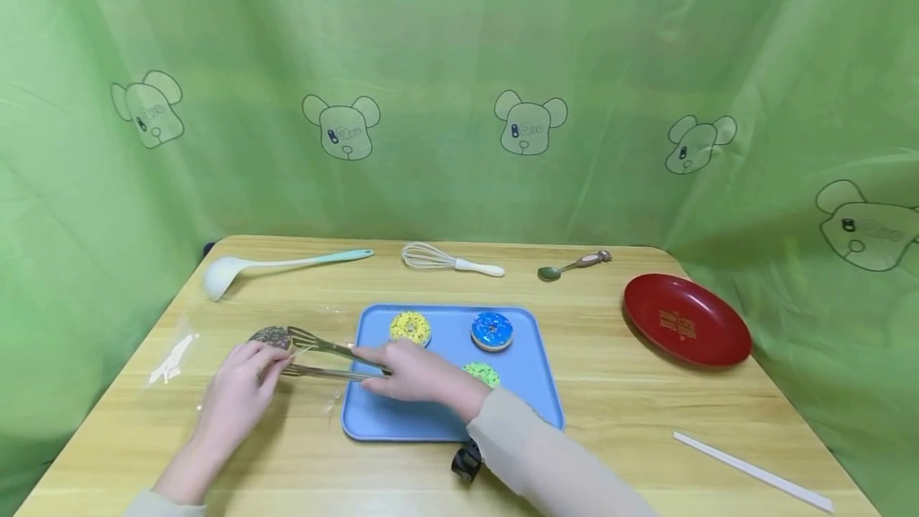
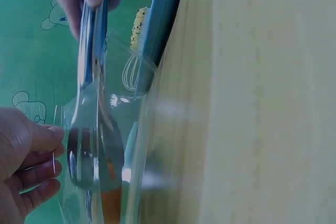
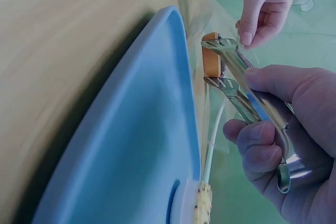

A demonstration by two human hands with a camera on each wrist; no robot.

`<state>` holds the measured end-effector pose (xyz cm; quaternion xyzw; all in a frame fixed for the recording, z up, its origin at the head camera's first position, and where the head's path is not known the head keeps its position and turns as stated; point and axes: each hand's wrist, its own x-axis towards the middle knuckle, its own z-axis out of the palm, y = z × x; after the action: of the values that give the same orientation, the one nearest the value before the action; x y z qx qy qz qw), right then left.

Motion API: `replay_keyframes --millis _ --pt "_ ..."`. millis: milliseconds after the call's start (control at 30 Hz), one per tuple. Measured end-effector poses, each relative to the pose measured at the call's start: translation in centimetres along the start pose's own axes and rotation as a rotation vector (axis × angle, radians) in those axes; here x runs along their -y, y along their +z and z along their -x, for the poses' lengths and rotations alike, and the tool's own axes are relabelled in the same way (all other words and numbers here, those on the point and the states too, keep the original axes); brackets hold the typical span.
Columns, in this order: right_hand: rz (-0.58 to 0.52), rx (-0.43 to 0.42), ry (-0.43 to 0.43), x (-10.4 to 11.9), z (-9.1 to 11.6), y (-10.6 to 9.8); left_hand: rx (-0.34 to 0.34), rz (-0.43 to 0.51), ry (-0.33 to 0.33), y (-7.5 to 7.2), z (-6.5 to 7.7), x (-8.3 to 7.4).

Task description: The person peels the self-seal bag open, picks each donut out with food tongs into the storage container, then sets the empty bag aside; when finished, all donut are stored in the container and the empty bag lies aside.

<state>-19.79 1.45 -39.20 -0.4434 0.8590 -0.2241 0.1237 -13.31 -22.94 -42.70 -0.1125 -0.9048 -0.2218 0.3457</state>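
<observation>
My left hand (image 1: 240, 381) pinches the edge of a clear plastic bag (image 2: 131, 82) at the left of the table. A chocolate-topped donut (image 1: 273, 335) with an orange-brown base sits at the bag's side, partly hidden by that hand. My right hand (image 1: 412, 371) grips metal tongs (image 1: 321, 344), reaching left across the tray. Their two slotted tips (image 3: 223, 45) stand apart at the donut, one near each end of it in the right wrist view. In the left wrist view the clear film overlaps the tong tips.
A blue tray (image 1: 402, 421) bears a yellow donut (image 1: 400, 322), a blue donut (image 1: 481, 332) and a green donut (image 1: 481, 373). Behind lie a ladle (image 1: 280, 263), a whisk (image 1: 431, 256) and a spoon (image 1: 574, 266). Rightward are a red plate (image 1: 707, 325) and a white strip (image 1: 754, 471).
</observation>
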Motion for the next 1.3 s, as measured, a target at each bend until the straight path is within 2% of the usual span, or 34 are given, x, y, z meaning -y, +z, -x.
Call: replay_keyframes --millis 267,733,967,1167,1300 --pt "-0.042 -0.046 0.022 -1.1 2.4 -0.8 0.0 0.003 -0.004 -0.1 0.0 -0.1" --pt "-0.002 -0.093 0.018 -2.1 6.8 -2.0 -0.006 0.012 -0.018 0.1 -0.1 0.3" --pt "0.024 -0.154 -0.007 -2.7 9.6 -2.7 -0.013 0.009 -0.008 0.0 -0.1 0.5" --pt "0.018 -0.188 -0.017 -3.3 12.3 -3.2 0.023 -0.002 -0.023 0.0 0.1 0.8" --pt "-0.006 -0.181 0.021 -3.6 14.2 -3.9 0.062 -0.018 -0.043 0.0 0.3 1.2"
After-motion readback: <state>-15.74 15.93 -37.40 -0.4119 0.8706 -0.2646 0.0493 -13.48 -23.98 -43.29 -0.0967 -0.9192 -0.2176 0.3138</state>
